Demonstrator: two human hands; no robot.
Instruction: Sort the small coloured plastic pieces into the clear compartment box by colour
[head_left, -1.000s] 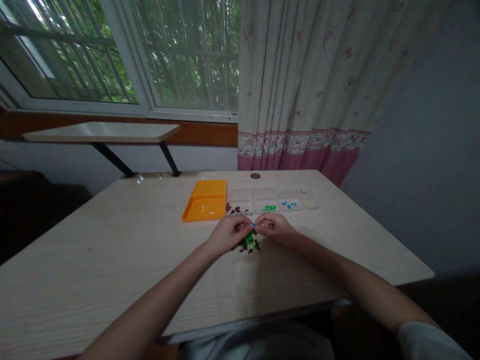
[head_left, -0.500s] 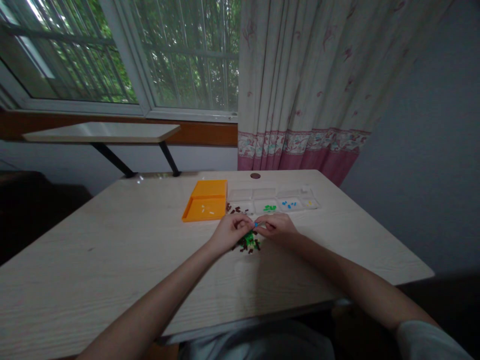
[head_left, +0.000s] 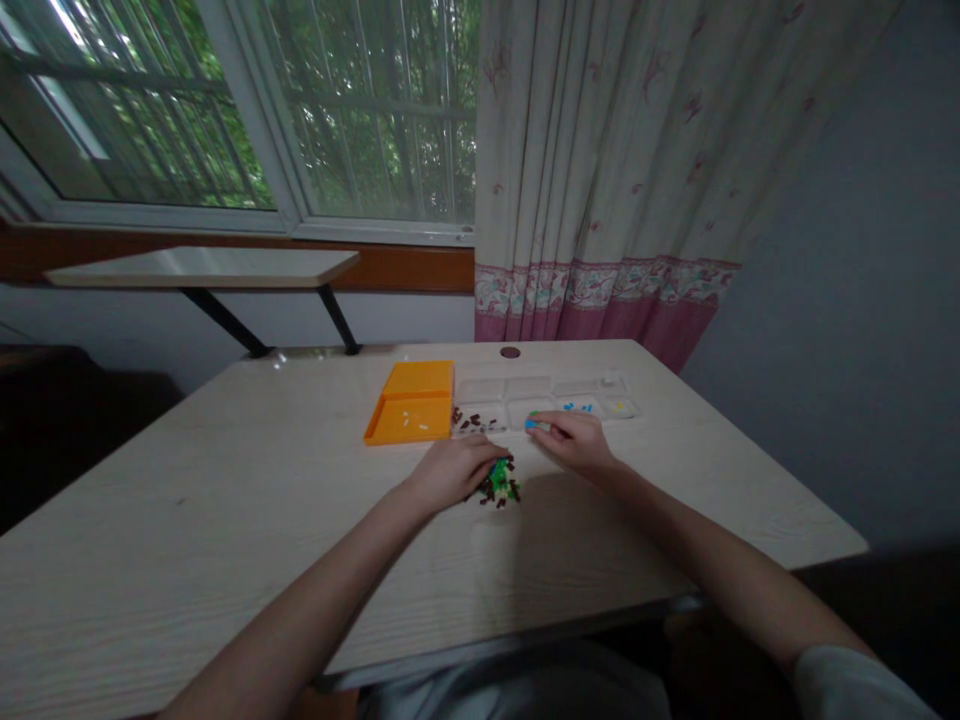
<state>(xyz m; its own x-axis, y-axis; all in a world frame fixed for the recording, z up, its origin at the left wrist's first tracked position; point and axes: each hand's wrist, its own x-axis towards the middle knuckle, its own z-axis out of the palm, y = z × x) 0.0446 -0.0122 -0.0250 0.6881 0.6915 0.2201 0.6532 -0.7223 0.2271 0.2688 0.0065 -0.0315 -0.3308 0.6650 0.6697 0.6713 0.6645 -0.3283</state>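
Observation:
A small pile of loose toy building bricks (head_left: 500, 487), mostly green, dark brown and pale yellow, lies on the table. My left hand (head_left: 454, 470) rests at its left edge, fingers bent together over the bricks; whatever they hold is hidden. Farther right, my right hand (head_left: 576, 440) pinches a small blue brick (head_left: 531, 423) between thumb and fingertips. It hovers at the front of a clear compartment box (head_left: 517, 413), partly covering the compartment with green bricks. Dark brown bricks (head_left: 471, 421) lie in the box's left compartment, blue bricks (head_left: 577, 407) in one farther right.
An open orange case (head_left: 416, 379) with a few white bricks (head_left: 415, 420) stands left of the clear box. A yellow brick (head_left: 619, 406) sits in the rightmost compartment. Behind are a raised shelf (head_left: 202, 262), a round hole cover (head_left: 510, 352) and a curtain (head_left: 600, 200).
My hands have parted. The right one has moved slightly forward and stretched its fingertips to the clear box with the blue brick; the left has lowered onto the pile.

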